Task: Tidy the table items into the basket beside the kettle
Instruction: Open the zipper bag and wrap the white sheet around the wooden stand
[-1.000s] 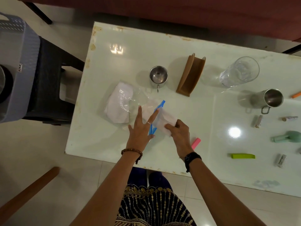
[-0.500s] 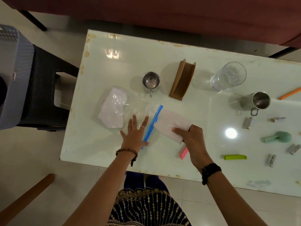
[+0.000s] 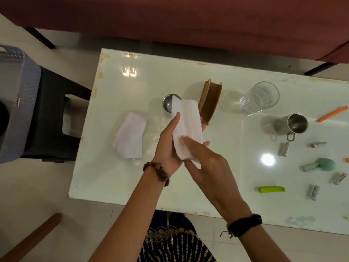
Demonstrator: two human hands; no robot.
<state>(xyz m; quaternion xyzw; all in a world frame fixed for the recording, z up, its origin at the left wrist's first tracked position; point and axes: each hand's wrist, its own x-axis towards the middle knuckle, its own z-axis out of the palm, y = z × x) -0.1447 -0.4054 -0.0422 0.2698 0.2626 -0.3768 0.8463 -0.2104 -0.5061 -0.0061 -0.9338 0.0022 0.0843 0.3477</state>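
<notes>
Both hands hold a folded white stack of tissues above the white table. My left hand grips its left edge from below. My right hand pinches its lower end. A clear plastic bag with more white tissues lies flat on the table to the left. A small steel cup stands just behind the held stack, partly hidden by it. The grey basket sits at the far left on a black stool. A dark round shape at the frame's left edge lies inside it.
A brown wooden holder stands behind my hands. To the right are a drinking glass, a steel mug, an orange stick, a green clip, a teal tool and several small grey batteries.
My right hand pulled the white stack out of the bag and lifted it off the table. My left hand left the bag and now grips the stack too. The blue zip strip is out of sight.
</notes>
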